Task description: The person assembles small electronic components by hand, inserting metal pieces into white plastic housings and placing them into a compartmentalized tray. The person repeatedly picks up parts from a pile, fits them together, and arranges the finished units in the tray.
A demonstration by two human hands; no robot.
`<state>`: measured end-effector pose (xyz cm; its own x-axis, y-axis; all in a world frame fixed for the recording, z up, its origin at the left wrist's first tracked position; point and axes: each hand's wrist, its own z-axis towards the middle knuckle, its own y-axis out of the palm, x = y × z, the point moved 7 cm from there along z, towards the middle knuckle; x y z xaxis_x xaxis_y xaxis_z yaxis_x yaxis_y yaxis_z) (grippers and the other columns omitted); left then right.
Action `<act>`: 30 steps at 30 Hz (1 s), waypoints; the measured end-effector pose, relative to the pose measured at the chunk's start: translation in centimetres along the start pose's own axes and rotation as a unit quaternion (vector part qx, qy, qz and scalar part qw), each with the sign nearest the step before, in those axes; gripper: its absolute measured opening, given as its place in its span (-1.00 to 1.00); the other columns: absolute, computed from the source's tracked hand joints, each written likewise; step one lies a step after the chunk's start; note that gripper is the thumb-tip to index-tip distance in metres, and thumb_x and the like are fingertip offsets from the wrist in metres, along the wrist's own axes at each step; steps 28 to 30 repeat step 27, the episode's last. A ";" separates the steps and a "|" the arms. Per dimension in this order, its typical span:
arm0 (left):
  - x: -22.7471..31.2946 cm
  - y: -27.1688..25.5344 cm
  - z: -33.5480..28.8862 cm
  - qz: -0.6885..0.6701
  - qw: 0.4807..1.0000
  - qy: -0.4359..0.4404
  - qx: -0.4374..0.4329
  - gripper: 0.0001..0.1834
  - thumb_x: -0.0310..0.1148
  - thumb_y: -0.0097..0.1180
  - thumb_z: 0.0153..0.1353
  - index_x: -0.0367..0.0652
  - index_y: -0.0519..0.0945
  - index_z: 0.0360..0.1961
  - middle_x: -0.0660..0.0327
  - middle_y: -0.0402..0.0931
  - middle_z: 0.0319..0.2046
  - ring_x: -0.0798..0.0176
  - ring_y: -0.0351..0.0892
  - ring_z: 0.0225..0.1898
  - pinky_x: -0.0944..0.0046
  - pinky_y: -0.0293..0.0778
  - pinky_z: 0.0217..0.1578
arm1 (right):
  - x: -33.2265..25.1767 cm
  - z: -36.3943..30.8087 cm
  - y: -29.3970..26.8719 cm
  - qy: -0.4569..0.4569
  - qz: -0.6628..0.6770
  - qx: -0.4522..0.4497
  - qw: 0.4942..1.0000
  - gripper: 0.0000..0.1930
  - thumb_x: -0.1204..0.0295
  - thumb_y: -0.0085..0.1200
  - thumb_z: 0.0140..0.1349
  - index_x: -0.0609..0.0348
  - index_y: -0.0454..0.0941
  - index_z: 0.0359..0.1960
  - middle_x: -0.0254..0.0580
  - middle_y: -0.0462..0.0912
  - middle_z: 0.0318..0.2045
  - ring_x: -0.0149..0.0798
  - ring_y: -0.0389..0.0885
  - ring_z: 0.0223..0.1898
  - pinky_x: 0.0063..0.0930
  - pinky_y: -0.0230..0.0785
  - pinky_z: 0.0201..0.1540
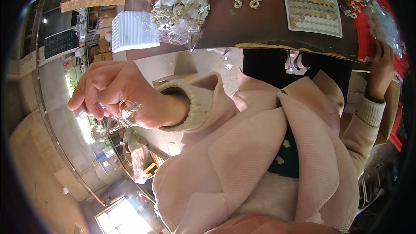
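Observation:
My left hand (pixel 125 93) is raised at the left, off the table's near edge. Its fingers are closed on a bundle of shiny silvery loops (pixel 129 113), and part of the bundle hangs below the fingertips. Far to the right, my right hand (pixel 382 69) rests at the table corner, fingers stretched out over a red sheet (pixel 366 39). Clear plastic packaging (pixel 386 24) lies beside those fingers. A white tray (pixel 313 31) with rows of small round tan discs lies nearby on the brown table (pixel 255 26).
A stack of white ribbed trays (pixel 134 30) stands at the table's left end. Next to it is a clear plastic bag (pixel 180 17) full of small metal pieces with white tags. Loose metal rings (pixel 255 2) lie farther back. A cardboard box (pixel 392 104) stands below my right hand.

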<state>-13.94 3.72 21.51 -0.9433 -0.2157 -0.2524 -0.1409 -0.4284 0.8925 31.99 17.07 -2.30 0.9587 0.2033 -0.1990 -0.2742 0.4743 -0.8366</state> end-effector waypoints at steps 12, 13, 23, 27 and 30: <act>-0.2 -10.3 -1.9 0.219 0.959 -0.037 0.174 -0.76 -0.43 0.23 0.23 -0.20 0.59 -0.08 0.19 0.61 -0.27 0.50 0.40 -0.54 0.52 0.13 -0.70 | -2.3 0.0 -3.0 0.114 0.293 0.074 0.946 -0.72 0.68 0.03 0.35 0.16 0.65 0.01 -0.17 0.71 -0.08 -0.33 0.68 -0.07 -0.45 0.54 -0.01; -1.6 -13.0 -2.8 0.335 0.913 -0.102 0.211 -0.73 -0.39 0.21 0.29 -0.19 0.55 -0.01 0.17 0.61 -0.24 0.52 0.37 -0.53 0.54 0.13 -0.69 | -3.3 0.1 -3.0 0.115 0.385 0.077 0.913 -0.73 0.70 0.02 0.35 0.17 0.66 -0.02 -0.18 0.71 -0.10 -0.34 0.67 -0.11 -0.46 0.55 -0.05; -7.8 -23.4 -8.4 0.417 0.826 -0.280 0.258 -0.81 -0.46 0.19 0.35 -0.26 0.57 -0.06 0.13 0.68 -0.21 0.60 0.34 -0.55 0.62 0.19 -0.61 | -20.8 0.9 -7.0 -0.092 0.459 -0.015 0.884 -0.67 0.74 0.12 0.14 0.20 0.67 -0.07 -0.10 0.69 -0.27 -0.15 0.70 -0.31 -0.43 0.56 -0.26; -7.0 -23.3 -8.7 0.446 0.821 -0.258 0.247 -0.79 -0.42 0.23 0.33 -0.24 0.58 -0.05 0.17 0.68 -0.21 0.62 0.33 -0.56 0.61 0.18 -0.62 | -22.2 0.8 -6.6 -0.111 0.475 -0.017 0.873 -0.64 0.70 0.14 0.16 0.19 0.62 0.02 -0.09 0.69 -0.24 -0.11 0.71 -0.29 -0.40 0.57 -0.24; -7.0 -23.3 -8.7 0.446 0.821 -0.258 0.247 -0.79 -0.42 0.23 0.33 -0.24 0.58 -0.05 0.17 0.68 -0.21 0.62 0.33 -0.56 0.61 0.18 -0.62 | -22.2 0.8 -6.6 -0.111 0.475 -0.017 0.873 -0.64 0.70 0.14 0.16 0.19 0.62 0.02 -0.09 0.69 -0.24 -0.11 0.71 -0.29 -0.40 0.57 -0.24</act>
